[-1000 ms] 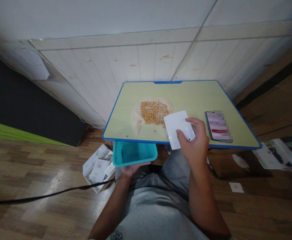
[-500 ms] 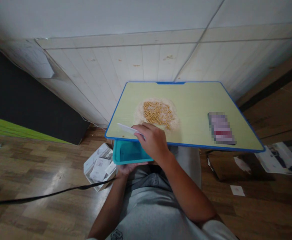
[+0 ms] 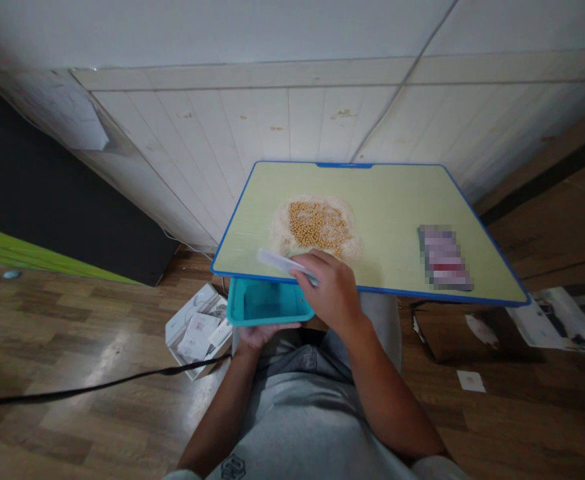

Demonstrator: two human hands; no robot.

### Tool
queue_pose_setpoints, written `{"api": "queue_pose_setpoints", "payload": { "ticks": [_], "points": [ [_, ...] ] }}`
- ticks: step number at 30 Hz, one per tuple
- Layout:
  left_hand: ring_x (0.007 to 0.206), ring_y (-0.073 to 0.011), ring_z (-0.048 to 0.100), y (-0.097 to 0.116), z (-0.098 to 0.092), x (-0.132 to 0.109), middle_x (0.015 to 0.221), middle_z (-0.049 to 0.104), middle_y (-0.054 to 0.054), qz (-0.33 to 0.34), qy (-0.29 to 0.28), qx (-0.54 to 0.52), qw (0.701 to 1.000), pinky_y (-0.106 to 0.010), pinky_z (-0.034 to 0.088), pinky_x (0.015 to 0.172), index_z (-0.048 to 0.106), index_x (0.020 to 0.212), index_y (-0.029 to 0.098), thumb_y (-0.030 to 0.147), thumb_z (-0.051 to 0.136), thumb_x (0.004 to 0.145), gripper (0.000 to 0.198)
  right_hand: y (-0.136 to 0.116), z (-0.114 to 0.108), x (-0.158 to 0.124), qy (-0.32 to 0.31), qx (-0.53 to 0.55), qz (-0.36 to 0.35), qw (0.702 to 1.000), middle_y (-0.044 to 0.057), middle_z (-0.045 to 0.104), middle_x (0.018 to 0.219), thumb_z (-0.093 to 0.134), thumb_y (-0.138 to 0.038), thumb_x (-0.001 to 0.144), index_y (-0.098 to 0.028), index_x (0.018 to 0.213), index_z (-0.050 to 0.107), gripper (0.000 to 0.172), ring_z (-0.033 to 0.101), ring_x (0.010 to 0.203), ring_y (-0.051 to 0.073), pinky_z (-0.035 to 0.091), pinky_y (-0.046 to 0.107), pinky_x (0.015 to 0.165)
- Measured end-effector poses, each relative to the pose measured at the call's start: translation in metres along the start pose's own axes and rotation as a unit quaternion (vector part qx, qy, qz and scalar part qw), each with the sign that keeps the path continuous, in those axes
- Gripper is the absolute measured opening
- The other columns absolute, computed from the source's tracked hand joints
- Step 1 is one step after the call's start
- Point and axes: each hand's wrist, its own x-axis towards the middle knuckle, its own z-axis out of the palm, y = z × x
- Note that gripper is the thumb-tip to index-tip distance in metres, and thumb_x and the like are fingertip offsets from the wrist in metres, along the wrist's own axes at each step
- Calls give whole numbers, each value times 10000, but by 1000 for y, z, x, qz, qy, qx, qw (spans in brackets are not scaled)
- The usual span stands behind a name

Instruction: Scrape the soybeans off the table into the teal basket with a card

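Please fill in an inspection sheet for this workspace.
Surface: pale green tabletop with blue edging.
Job's things: golden beans, pale grains around and among them; teal tray by the near edge; white scraper.
Clutter: phone, pixelated, at the right; open box on the floor.
Grip, left: left hand supports the teal tray from beneath; fingers partly hidden.
Grip, right: right hand holds the white scraper; contact with the tabletop unclear.
Cables: black cord at left; grey cable up the panelled wall.
Surroundings: panelled wall behind, wood floor below.

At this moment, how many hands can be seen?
2: the right hand holds a flat white piece at the table; the left hand, partly hidden, holds the teal container from below.
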Motion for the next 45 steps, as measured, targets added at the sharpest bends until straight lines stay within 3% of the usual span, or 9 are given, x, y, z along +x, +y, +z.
{"api": "queue_pose_setpoints", "payload": {
  "ticks": [4,10,15,19,25,29,32,37,45],
  "points": [
    [1999,-649,291,-10,10,6,2082,565,-100,-12,35,38,999,-1064,296,1467,866,1738,421,1041,574,1079,950,19,-8,-10,97,-7,62,993,123,966,1175,778,-206,1108,-267,1182,947,194,877,1137,355,665,410,981],
    [1987,-668,311,-22,17,16,2097,535,-86,-18,16,43,999,-1043,411,1437,844,1766,407,1015,733,1020,969,24,-12,-9,79,-29,85,993,117,959,1158,786,-163,1095,-275,1142,947,202,873,1141,355,643,401,970],
    [1923,-710,420,-34,35,23,2069,567,-127,-29,61,59,996,-1015,454,1423,883,1730,360,1008,575,1089,962,17,-2,3,60,-37,86,994,114,968,1220,764,-105,1118,-276,1262,981,312,873,1193,329,625,379,967],
    [1963,-631,402,-44,47,28,2082,551,-109,-45,50,50,996,-980,421,1471,822,1801,350,949,490,1136,955,11,5,13,47,-48,89,994,96,948,1165,749,-98,1127,-299,1268,996,348,853,1148,311,596,357,910],
    [2055,-533,212,-54,44,30,2084,550,-33,-21,55,64,996,-874,491,1492,761,1867,377,934,462,1147,959,4,9,20,22,-63,90,994,95,924,1150,737,-97,1129,-320,1308,1004,391,847,1135,316,582,351,861],
    [2081,-479,105,-56,41,31,2055,601,-52,-10,52,65,996,-837,416,1561,823,1804,356,933,573,1116,932,-2,8,16,7,-66,86,994,95,928,1175,732,-89,1137,-322,1272,999,379,852,1165,318,584,351,867],
    [2090,-451,55,-56,48,31,2088,549,-41,4,37,59,998,-841,307,1607,802,1823,348,937,567,1126,943,-6,5,12,-6,-67,88,994,96,934,1196,731,-87,1148,-318,1256,997,369,856,1179,314,581,352,872],
    [2086,-416,114,-54,59,31,2108,512,-52,7,9,23,1000,-832,115,1639,790,1825,310,804,460,1228,842,-13,2,4,-17,-65,77,995,87,918,1150,737,-83,1156,-304,1210,986,337,849,1134,293,560,339,849],
    [2040,-325,336,-55,35,27,1895,784,-60,10,57,24,998,-693,144,1662,913,1668,325,648,367,1259,755,-16,7,-5,-19,-56,57,997,70,906,1139,740,-64,1149,-311,1208,969,342,838,1116,271,562,320,844]
  ]
}}
